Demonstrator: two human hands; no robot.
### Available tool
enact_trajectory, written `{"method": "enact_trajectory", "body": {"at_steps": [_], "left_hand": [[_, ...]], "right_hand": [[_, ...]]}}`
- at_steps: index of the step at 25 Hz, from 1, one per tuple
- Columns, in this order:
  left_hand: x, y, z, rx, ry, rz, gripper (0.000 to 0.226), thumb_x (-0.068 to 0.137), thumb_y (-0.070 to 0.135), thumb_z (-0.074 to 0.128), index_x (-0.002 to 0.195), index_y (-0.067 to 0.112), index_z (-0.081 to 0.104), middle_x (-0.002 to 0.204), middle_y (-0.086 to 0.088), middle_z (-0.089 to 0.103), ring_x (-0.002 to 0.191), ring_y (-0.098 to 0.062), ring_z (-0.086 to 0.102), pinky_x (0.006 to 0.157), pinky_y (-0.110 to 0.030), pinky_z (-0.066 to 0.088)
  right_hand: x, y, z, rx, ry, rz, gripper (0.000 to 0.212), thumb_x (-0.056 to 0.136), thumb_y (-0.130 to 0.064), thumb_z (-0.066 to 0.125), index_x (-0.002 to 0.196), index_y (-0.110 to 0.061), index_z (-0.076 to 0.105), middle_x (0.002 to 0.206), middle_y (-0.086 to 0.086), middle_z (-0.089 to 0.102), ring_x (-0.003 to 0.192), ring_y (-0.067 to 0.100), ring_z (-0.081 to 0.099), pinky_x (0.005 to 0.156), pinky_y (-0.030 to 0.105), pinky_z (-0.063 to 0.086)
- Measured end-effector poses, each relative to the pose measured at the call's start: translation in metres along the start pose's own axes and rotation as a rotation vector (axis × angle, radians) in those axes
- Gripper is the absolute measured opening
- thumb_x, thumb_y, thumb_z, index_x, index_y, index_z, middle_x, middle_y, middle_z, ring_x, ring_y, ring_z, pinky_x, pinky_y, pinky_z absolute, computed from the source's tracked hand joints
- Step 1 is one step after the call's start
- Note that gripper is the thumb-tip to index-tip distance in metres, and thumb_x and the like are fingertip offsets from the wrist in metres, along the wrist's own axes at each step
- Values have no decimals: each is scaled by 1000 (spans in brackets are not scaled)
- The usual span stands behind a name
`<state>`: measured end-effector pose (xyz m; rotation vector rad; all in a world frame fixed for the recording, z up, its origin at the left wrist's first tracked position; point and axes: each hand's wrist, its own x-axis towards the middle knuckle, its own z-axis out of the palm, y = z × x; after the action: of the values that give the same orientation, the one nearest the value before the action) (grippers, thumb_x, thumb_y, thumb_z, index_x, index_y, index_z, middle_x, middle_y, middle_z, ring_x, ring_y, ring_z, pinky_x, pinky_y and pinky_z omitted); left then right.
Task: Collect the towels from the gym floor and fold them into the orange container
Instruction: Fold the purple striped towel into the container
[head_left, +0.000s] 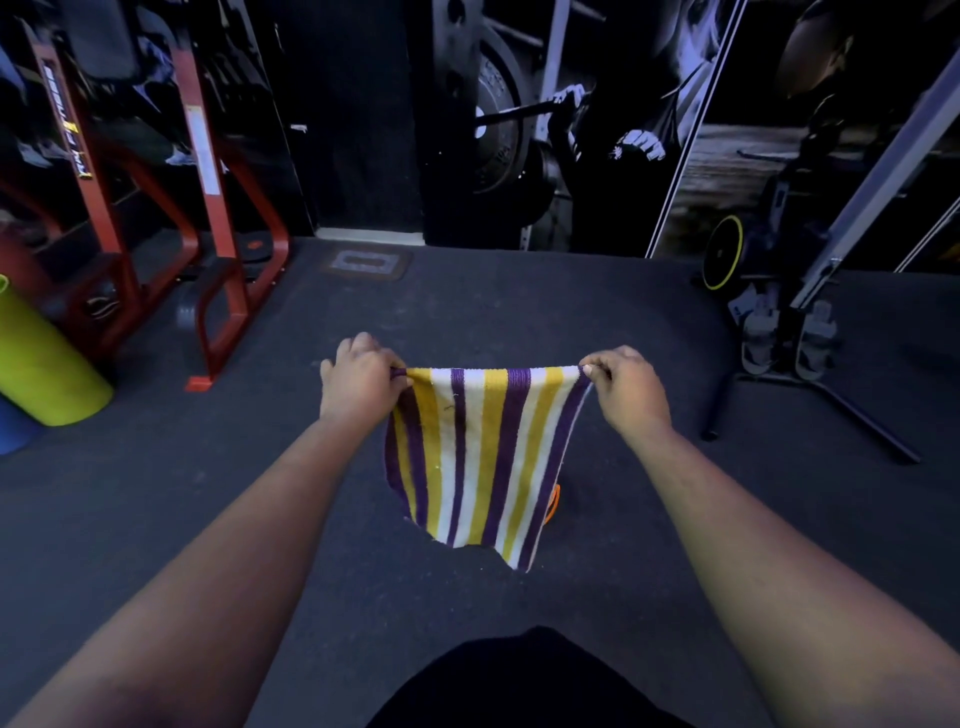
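Fold step: left hand (358, 379) & right hand (628, 387) pinch towel (478, 462) top corners, hanging over floor (156, 519). Next, prob.: bring corners together, halve it.

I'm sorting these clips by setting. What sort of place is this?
Most likely a gym: a red weight rack stands on the dark rubber floor, a weightlifting mural covers the wall, and a rowing machine sits at the right.

Gym, dark rubber floor (519, 312), red steel rack (218, 208), weightlifting wall mural (545, 130), rowing machine (789, 291), foam roller (47, 364)
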<state>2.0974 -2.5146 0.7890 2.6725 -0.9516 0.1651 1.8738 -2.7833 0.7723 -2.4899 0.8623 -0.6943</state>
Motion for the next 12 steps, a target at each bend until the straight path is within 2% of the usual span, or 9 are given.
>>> {"method": "enact_trajectory", "body": {"at_steps": [2, 4, 5, 6, 7, 8, 10, 11, 12], "left_hand": [[5, -7, -2, -281, -75, -4, 17, 92, 34, 73, 103, 21, 71, 114, -1, 62, 114, -24, 55, 100, -47, 45], [2, -5, -9, -829, -204, -39, 13, 95, 28, 71, 96, 15, 67, 92, -3, 68, 85, -20, 62, 82, -39, 50], [0, 1, -15, -1030, -225, -68, 11, 96, 25, 70, 92, 16, 65, 84, -2, 66, 77, -19, 60, 75, -37, 49], [2, 10, -22, -1137, -197, -83, 9, 97, 23, 69, 91, 18, 64, 80, -2, 66, 72, -17, 60, 70, -34, 48], [4, 20, -30, -1243, -163, -100, 7, 98, 21, 67, 94, 18, 63, 78, -1, 66, 68, -16, 61, 65, -32, 49], [6, 27, -36, -1344, -115, -135, 5, 98, 20, 66, 97, 17, 62, 78, -1, 68, 66, -15, 63, 62, -30, 52], [11, 29, -42, -1614, -116, -166, 21, 94, 25, 72, 110, 17, 61, 92, -1, 74, 79, -15, 70, 71, -33, 60], [8, 24, -38, -1618, -184, -140, 36, 88, 29, 78, 118, 18, 60, 103, -2, 75, 91, -17, 72, 80, -34, 61], [-3, 17, -29, -1486, -276, -118, 46, 83, 28, 83, 122, 19, 61, 111, -3, 76, 101, -21, 73, 84, -34, 61]], "right_hand": [[2, -5, -4, 227, 83, 22, 13, 101, -17, 57, 100, -17, 70, 104, -2, 59, 96, 13, 59, 86, 28, 47], [-2, -15, -6, 737, 102, 146, 7, 103, -20, 56, 107, -16, 61, 111, -1, 63, 95, 6, 59, 86, 25, 47], [-6, -15, -4, 936, 39, 182, 15, 101, -26, 60, 113, -16, 57, 117, -1, 65, 97, 5, 61, 85, 23, 49], [-11, -15, 0, 985, -70, 184, 29, 97, -29, 66, 120, -15, 55, 122, -1, 67, 103, 6, 64, 87, 22, 52], [-18, -15, 5, 908, -198, 180, 39, 91, -27, 74, 125, -13, 58, 122, -2, 69, 109, 9, 67, 90, 23, 55], [-24, -15, 10, 841, -287, 184, 40, 88, -18, 78, 124, -10, 63, 117, -1, 72, 111, 15, 69, 91, 26, 57], [-25, -21, 14, 918, -234, 241, 29, 88, -4, 75, 116, -7, 70, 107, 2, 76, 105, 19, 71, 91, 33, 59], [-20, -25, 11, 1002, -178, 261, 24, 89, -3, 73, 113, -8, 72, 106, 4, 77, 103, 19, 72, 90, 33, 59], [-15, -31, 6, 1067, -150, 280, 21, 90, -4, 71, 111, -10, 73, 106, 6, 77, 102, 19, 72, 88, 32, 59]]}}
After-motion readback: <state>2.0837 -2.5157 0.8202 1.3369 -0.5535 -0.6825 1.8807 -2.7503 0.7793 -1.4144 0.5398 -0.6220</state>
